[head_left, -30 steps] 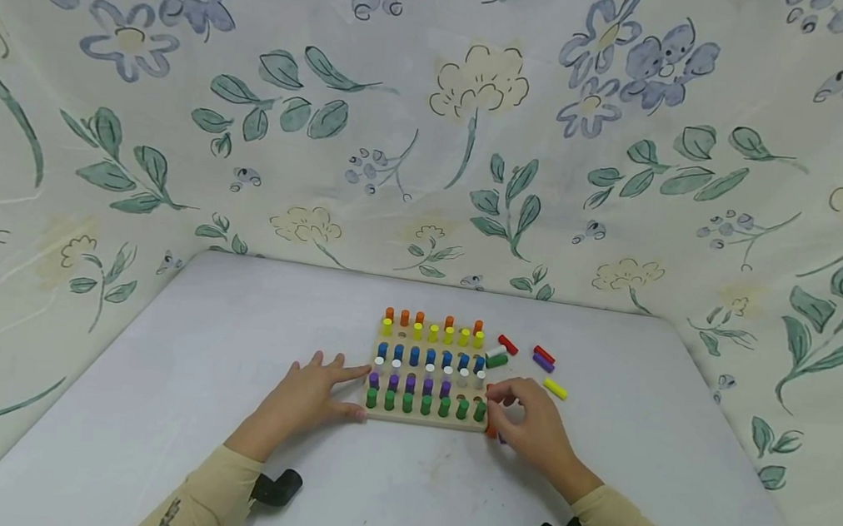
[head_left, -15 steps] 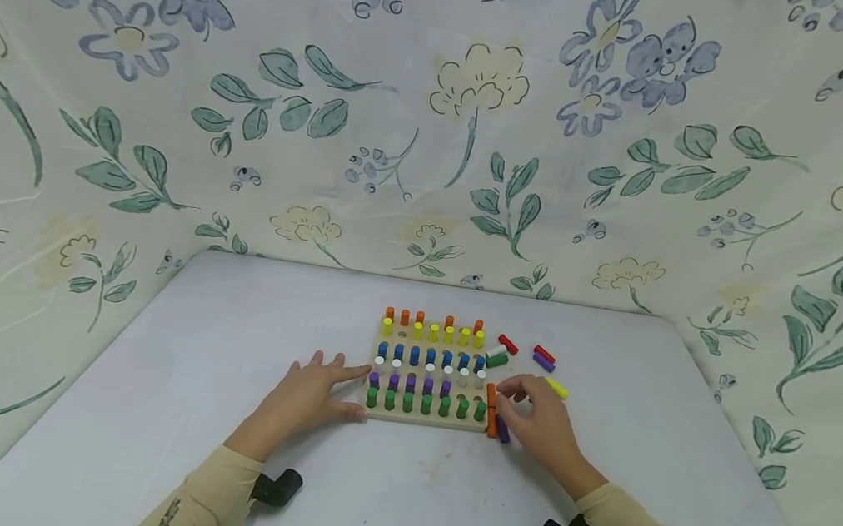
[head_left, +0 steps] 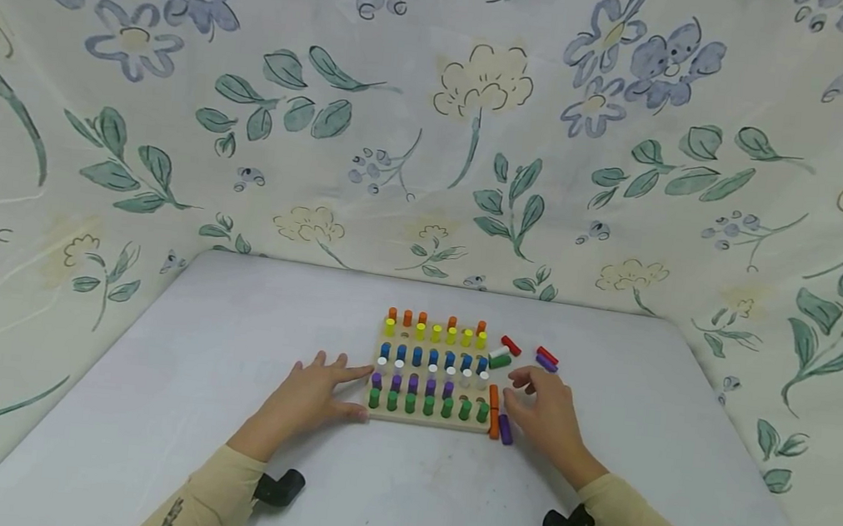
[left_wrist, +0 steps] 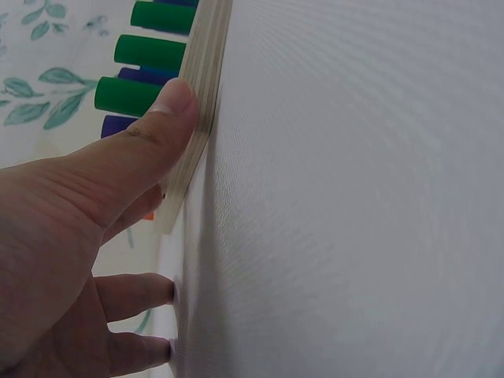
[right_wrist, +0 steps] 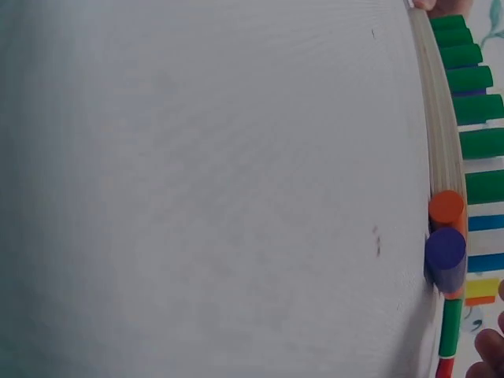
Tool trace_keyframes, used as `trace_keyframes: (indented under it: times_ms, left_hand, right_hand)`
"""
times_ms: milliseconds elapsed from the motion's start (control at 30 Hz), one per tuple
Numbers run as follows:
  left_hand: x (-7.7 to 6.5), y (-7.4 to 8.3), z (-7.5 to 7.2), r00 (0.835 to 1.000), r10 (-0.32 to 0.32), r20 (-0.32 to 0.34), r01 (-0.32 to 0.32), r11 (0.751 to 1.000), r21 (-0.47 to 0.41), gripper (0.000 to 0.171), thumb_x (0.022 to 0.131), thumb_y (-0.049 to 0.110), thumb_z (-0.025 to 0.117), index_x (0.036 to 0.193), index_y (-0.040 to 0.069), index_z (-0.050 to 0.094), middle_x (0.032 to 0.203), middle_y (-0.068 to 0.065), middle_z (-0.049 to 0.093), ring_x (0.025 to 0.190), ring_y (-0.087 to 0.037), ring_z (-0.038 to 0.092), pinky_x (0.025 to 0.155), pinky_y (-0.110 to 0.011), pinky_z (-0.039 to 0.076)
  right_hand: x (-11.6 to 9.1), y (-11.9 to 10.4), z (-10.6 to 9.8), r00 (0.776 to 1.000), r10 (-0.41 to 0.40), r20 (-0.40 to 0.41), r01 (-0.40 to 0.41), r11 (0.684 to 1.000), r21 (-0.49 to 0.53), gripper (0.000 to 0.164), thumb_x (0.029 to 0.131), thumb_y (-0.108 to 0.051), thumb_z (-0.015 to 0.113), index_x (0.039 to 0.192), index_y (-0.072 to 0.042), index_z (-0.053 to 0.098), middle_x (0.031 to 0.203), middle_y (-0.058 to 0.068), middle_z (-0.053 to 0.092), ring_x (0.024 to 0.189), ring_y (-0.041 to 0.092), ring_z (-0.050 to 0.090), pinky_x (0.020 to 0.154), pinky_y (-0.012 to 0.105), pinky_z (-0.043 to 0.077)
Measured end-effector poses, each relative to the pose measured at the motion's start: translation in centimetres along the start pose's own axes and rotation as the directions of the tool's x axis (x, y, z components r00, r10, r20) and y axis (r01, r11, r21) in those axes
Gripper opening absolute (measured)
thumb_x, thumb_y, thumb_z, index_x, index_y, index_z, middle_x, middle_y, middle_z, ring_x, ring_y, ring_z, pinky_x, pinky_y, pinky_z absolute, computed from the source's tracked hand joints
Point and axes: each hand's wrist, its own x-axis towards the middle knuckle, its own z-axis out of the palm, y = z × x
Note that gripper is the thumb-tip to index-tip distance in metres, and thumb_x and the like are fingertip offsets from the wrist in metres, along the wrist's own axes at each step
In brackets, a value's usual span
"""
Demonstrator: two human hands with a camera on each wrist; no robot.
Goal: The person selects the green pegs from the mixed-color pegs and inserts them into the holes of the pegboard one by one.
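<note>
A wooden pegboard (head_left: pixel 426 420) stands on the table, with rows of orange, yellow, blue, white, purple and green pegs. My left hand (head_left: pixel 312 395) lies at its left side. In the left wrist view the thumb (left_wrist: pixel 150 142) touches the board's edge by a green peg (left_wrist: pixel 130 96), while other fingers rest on the table. My right hand (head_left: pixel 547 412) is over the table right of the board, with thumb and forefinger apart and nothing visible between them. Beside the board's right edge lie two orange pegs (head_left: pixel 495 397), end to end, and a purple peg (head_left: pixel 505 429).
Behind the right hand lie more loose pegs: a white one (head_left: pixel 499 352), a green one (head_left: pixel 501 361), two red ones (head_left: pixel 510 345) and another purple one (head_left: pixel 546 363). A floral cloth (head_left: pixel 370 167) rises behind the white table (head_left: pixel 275 300).
My right hand has drawn away from the board's right edge, rightward and slightly back, uncovering the orange and purple pegs. The loose yellow peg is now out of sight behind it. The left hand stays put.
</note>
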Motion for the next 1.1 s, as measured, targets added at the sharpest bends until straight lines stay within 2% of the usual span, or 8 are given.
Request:
trace_keyframes:
  times_ms: [533,1100]
  left_hand:
    - [0.1,-0.1,0.2,1.000,-0.011,0.003,0.011,1.000,0.006,0.078,0.067,0.065,0.067,0.135,0.033,0.048,0.143,-0.019,0.038,0.134,-0.048,0.019,0.105,-0.066,0.011]
    - [-0.1,0.0,0.1,1.000,-0.012,-0.005,0.012,1.000,0.003,0.076,0.068,0.063,0.068,0.135,0.033,0.049,0.143,-0.019,0.038,0.134,-0.048,0.020,0.105,-0.066,0.011]
  right_hand:
    - [1.0,0.2,0.4,0.999,0.040,-0.014,-0.041,0.998,-0.052,0.028,0.084,-0.030,0.066,0.106,-0.012,0.060,0.097,0.000,0.060,0.091,0.018,0.052,0.086,0.043,0.040]
    - [2.1,-0.1,0.9,0.997,0.075,-0.005,-0.075,0.995,-0.070,0.029,0.082,-0.029,0.067,0.105,-0.012,0.059,0.097,0.001,0.060,0.090,0.019,0.054,0.082,0.039,0.047]
